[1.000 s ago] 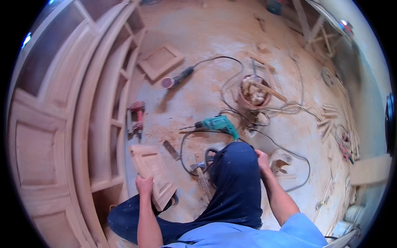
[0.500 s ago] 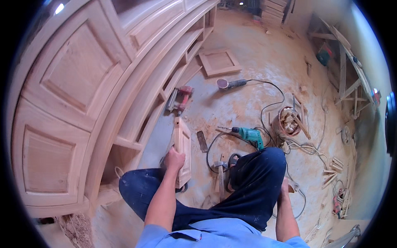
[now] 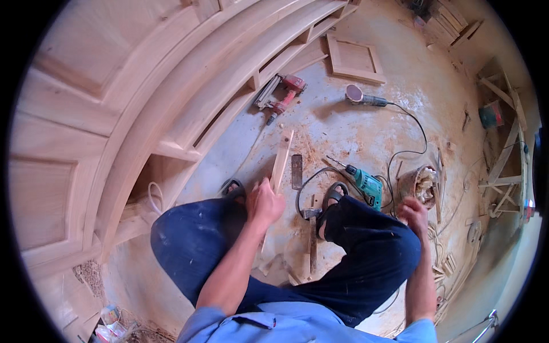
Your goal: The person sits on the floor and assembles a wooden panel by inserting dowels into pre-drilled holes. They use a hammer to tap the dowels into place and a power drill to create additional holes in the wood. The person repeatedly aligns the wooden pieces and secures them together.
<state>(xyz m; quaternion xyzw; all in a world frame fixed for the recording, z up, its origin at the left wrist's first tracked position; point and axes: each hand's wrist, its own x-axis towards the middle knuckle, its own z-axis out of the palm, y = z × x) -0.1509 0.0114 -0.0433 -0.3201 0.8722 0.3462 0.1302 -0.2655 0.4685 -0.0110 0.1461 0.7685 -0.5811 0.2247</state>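
Note:
My left hand point(image 3: 266, 203) is closed round a small wooden panel door point(image 3: 281, 160), which stands between my feet with its narrow edge turned up toward me. Most of the panel's face is out of sight at this angle. Above my right knee, my right hand point(image 3: 413, 215) is closed with curled fingers, beside the bucket point(image 3: 407, 184); whatever it may hold is hidden. A green power drill point(image 3: 366, 187) lies on the floor just past my right foot. By that foot rests a hammer point(image 3: 313, 228). A dark flat block point(image 3: 297, 171) lies right of the door.
A long wooden cabinet point(image 3: 166, 114) fills the left side. Beside it lies a red nail gun point(image 3: 284, 97). Farther off are an angle grinder point(image 3: 366, 98) with a cord and another panel door point(image 3: 355, 59). Cords and wood scraps lie at the right, near a wooden rack point(image 3: 503, 154).
The panel door has turned from showing its face to edge-on in my left hand. My right hand has risen from beside my knee toward the bucket. The whole view has shifted.

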